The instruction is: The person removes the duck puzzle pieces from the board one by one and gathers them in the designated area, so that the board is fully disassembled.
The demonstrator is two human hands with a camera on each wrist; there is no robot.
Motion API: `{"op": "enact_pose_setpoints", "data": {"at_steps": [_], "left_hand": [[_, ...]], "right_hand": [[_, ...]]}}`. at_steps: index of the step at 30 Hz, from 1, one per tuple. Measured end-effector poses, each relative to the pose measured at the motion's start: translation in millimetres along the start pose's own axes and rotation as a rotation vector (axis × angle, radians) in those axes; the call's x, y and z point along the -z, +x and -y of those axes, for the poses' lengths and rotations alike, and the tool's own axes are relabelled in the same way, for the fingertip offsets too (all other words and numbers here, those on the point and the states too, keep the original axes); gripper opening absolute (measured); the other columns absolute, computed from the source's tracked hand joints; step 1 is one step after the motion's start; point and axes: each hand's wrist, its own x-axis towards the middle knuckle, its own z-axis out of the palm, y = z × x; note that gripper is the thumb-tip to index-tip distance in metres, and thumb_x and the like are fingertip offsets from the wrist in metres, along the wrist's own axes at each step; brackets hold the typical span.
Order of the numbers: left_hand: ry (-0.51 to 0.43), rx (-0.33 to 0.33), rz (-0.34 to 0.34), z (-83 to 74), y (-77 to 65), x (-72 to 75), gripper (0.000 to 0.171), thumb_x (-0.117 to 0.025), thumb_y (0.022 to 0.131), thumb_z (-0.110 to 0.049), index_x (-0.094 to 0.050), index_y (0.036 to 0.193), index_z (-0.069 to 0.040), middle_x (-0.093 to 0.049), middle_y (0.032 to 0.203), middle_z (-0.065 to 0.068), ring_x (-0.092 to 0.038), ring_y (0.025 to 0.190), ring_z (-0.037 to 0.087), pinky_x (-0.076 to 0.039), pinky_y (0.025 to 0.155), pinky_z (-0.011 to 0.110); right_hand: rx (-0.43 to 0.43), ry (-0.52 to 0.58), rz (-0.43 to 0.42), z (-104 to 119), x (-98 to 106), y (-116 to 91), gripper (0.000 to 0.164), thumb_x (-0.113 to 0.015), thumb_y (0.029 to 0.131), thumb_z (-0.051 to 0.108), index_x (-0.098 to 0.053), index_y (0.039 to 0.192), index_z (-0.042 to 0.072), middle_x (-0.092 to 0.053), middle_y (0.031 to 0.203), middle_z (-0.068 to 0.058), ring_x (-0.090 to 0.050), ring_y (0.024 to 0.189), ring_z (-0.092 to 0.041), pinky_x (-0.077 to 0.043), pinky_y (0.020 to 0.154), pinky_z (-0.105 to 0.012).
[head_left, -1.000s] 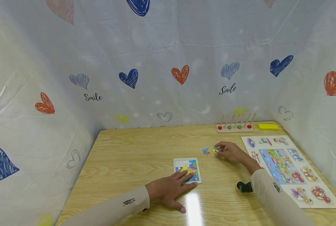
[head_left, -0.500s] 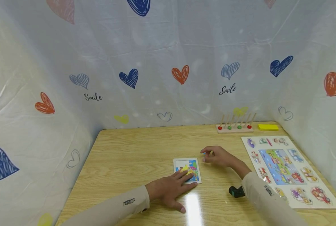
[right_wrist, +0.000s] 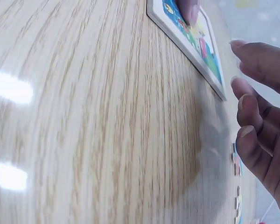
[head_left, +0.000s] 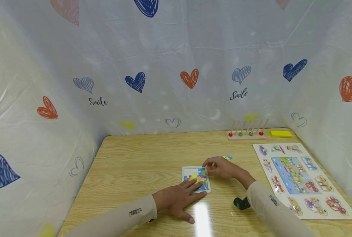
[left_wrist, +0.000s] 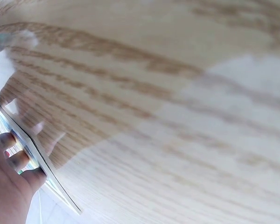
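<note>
My left hand lies with fingers spread, its fingertips resting on a small picture puzzle in a white frame. Part of the puzzle picture is colourful, and its upper left shows bare white; my fingers hide some of the lower part. Close to the frame's upper right corner hovers my right hand, fingers loosely bent. In the right wrist view, thumb and fingers stand apart with nothing seen between them. Two loose jigsaw pieces lie just behind this hand, partly hidden by it; one piece also shows beneath it.
A large peg puzzle board with vehicle pictures lies at the right. Behind it are a wooden peg stand with red and green beads and a yellow block. A white curtain with printed hearts encloses the table.
My right hand has moved left and nearer, from the loose jigsaw pieces to the puzzle frame's upper right corner. The pieces remain behind it. My left hand has stayed in place.
</note>
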Motion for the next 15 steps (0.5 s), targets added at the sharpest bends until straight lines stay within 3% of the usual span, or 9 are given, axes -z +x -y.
{"op": "enact_pose_setpoints", "data": {"at_steps": [7, 15], "left_hand": [[-0.007, 0.007, 0.007, -1.1, -1.0, 1.4, 0.095, -0.037, 0.091, -0.08, -0.001, 0.163, -0.03, 0.0, 0.171, 0.005, -0.004, 0.157, 0.029, -0.018, 0.125, 0.046], [-0.024, 0.009, 0.004, -0.9, -0.9, 1.0, 0.095, -0.037, 0.091, -0.08, -0.001, 0.163, -0.03, 0.002, 0.171, 0.005, -0.003, 0.157, 0.029, -0.016, 0.126, 0.047]], "right_hand": [[-0.001, 0.005, 0.04, 3.2, -5.3, 5.4, 0.021, -0.071, 0.094, 0.015, -0.071, 0.114, 0.009, -0.066, 0.088, 0.003, -0.055, 0.073, -0.007, -0.048, 0.066, -0.023], [0.064, -0.038, 0.081, 2.9, -10.5, 9.7, 0.02, -0.07, 0.095, 0.014, -0.072, 0.112, 0.006, -0.065, 0.087, 0.003, -0.054, 0.075, -0.004, -0.049, 0.07, -0.023]]}}
